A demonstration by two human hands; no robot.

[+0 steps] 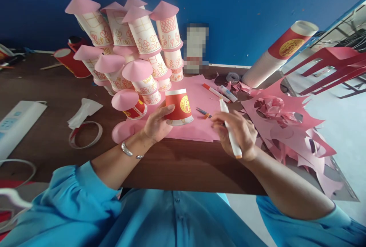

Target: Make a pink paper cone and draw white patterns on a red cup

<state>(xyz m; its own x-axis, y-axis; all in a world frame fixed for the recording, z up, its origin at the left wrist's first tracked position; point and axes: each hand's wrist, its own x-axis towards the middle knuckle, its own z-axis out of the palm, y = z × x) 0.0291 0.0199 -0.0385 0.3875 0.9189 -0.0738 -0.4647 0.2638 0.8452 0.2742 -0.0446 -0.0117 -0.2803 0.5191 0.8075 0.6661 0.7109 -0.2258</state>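
Observation:
Upright in my left hand (158, 124) is a red and white paper cup (179, 109) with a gold emblem and small gold marks near its lower rim. My right hand (238, 132) grips a white marker (232, 136), tilted, a little to the right of the cup and apart from it. Beneath and behind both lie pink paper sheets (197, 87), with scissors (203, 113) between the hands. An orange-capped marker (212, 92) and a white tube (228, 93) rest farther back. Decorated cup towers with pink cone roofs (137, 70) stand behind the left hand.
A long stack of cups (265, 68) leans at the back right. Pink paper scraps (286, 125) cover the table's right side. On the left are a tape roll (99, 136), a crumpled white piece (82, 113) and a power strip (18, 121). A blue wall (234, 7) rises behind.

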